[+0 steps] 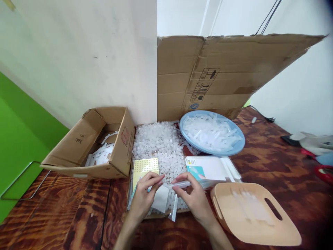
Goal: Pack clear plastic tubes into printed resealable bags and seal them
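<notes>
My right hand (pixel 191 194) is closed around a slim, clear plastic tube (pixel 181 184), which lies nearly level and points toward my left hand. The fingers of my left hand (pixel 147 189) are pinched together near the tube's left end; what sits between them is too small to make out. A white piece of paper (pixel 160 198) shows just below the left fingertips. Between the hands, a narrow clear plastic strip (pixel 174 208) slants down. Under both hands spreads a heap of small translucent plastic pieces (pixel 158 139), with a yellow sticker sheet (pixel 146 166) on its left side.
An open cardboard box (pixel 122 152) with white scraps stands left. A blue basin (pixel 241 147) of translucent pieces sits behind right. Packaged white sheets (pixel 208 168) lie right of the heap, near a beige tray (pixel 281 232) holding blurred clear strips. A large cardboard sheet (pixel 229 76) leans behind.
</notes>
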`<state>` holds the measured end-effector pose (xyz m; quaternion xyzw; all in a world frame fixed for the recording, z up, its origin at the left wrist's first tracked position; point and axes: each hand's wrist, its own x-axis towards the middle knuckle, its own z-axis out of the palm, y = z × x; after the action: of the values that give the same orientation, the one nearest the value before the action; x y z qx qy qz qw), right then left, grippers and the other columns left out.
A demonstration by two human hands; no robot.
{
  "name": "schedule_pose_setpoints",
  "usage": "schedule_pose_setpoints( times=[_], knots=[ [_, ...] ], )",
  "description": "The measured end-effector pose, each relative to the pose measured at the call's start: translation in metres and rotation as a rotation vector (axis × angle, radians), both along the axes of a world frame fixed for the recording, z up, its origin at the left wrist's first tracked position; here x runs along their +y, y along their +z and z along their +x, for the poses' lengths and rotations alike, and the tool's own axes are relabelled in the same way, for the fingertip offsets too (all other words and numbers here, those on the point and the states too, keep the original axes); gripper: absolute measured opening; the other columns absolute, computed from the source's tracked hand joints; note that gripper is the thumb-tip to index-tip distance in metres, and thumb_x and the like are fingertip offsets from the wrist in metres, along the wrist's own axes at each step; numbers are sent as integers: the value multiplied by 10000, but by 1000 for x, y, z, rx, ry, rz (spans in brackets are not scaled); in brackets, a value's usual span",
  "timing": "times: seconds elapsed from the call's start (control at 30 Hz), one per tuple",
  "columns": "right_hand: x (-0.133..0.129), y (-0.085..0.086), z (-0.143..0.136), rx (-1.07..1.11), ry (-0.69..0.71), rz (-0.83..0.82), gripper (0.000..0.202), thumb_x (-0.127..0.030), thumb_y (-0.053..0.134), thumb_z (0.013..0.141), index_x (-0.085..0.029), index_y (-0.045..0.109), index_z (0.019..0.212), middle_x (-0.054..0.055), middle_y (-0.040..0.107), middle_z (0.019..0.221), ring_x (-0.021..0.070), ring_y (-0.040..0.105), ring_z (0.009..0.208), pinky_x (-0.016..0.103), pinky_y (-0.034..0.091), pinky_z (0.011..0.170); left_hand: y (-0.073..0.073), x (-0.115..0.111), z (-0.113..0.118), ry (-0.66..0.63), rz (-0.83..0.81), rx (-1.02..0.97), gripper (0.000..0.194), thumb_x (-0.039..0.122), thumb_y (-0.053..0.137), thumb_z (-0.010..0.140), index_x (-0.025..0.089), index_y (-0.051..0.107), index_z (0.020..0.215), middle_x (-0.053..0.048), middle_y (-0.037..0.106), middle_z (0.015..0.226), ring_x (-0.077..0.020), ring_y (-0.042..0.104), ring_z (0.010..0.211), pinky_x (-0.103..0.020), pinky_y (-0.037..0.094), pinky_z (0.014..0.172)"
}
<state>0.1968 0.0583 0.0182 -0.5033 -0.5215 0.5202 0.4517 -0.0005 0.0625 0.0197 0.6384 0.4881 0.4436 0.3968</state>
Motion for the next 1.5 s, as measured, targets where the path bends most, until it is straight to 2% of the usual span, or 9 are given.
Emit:
schedule_pose_setpoints(
  times=[0.13, 0.3, 0.47, 0.63, 0.93, 1.13, 1.3, 1.4, 1.5],
  knots=[
    [-5, -17, -18, -41, 63, 22, 172, -327, 739, 849, -213, 634, 924, 43, 712, 930, 229, 659, 871, 317, 513, 773, 3, -8, -8, -11, 12, 36, 242, 267, 615, 955, 268, 773, 1139, -76, 726, 957, -215, 668, 920, -285, 502, 809],
    [-13, -18, -26, -234, 246, 222, 194, -330, 495, 1022, -225, 658, 1017, 49, 640, 960, 221, 605, 932, 320, 468, 830, 9, -15, -13, 38, 15, 87, 89, 275, 723, 881, 233, 797, 908, -51, 772, 876, -210, 710, 819, -277, 535, 779],
    [-14, -20, -20, -299, 297, 272, 229, -270, 434, 1047, -231, 630, 1158, 66, 656, 1049, 220, 618, 981, 315, 466, 864, 8, -19, -16, 90, 133, 110, 93, 249, 707, 892, 233, 798, 880, -51, 774, 873, -207, 718, 815, -269, 547, 770],
    [-14, -20, -9, -398, 408, 352, 267, -226, 443, 1034, -236, 618, 1235, 77, 691, 1093, 238, 635, 1001, 333, 471, 865, 0, -15, -22, -54, 263, 174, 138, 187, 654, 923, 216, 789, 909, -48, 767, 828, -178, 712, 763, -244, 531, 720],
    [-22, -22, -6, -546, 489, 402, 234, -157, 423, 995, -198, 620, 1115, 84, 694, 936, 234, 650, 849, 314, 467, 735, -20, -16, -18, -76, -63, 94, 134, 177, 723, 851, 172, 735, 718, -23, 747, 691, -161, 693, 652, -227, 498, 652],
    [-21, -24, -12, -573, 470, 400, 215, -130, 443, 966, -196, 640, 1022, 80, 700, 903, 227, 654, 815, 304, 470, 716, -23, -20, -18, -98, -124, 87, 222, 256, 695, 871, 155, 717, 675, -38, 728, 664, -166, 673, 636, -240, 489, 647],
    [-8, -12, -6, -492, 327, 340, 272, -218, 466, 1004, -209, 598, 1242, 79, 736, 987, 236, 694, 910, 304, 499, 781, -5, 26, -23, -183, -172, 227, 270, 344, 640, 908, 163, 752, 743, -72, 766, 806, -202, 701, 770, -260, 514, 727],
    [-2, -5, 2, -504, 141, 265, 230, -283, 510, 999, -207, 599, 1196, 42, 735, 868, 227, 701, 789, 292, 493, 710, -2, 77, -23, 103, -118, 410, 276, 321, 549, 955, 161, 739, 835, -125, 760, 969, -243, 685, 916, -317, 487, 825],
    [-3, 1, 9, -473, 58, 281, 153, -289, 564, 974, -227, 638, 1093, 33, 743, 939, 220, 704, 845, 287, 496, 755, -10, 120, -18, 247, -113, 466, 81, 207, 694, 823, 149, 690, 767, -156, 734, 938, -293, 666, 973, -363, 454, 859]
  ],
)
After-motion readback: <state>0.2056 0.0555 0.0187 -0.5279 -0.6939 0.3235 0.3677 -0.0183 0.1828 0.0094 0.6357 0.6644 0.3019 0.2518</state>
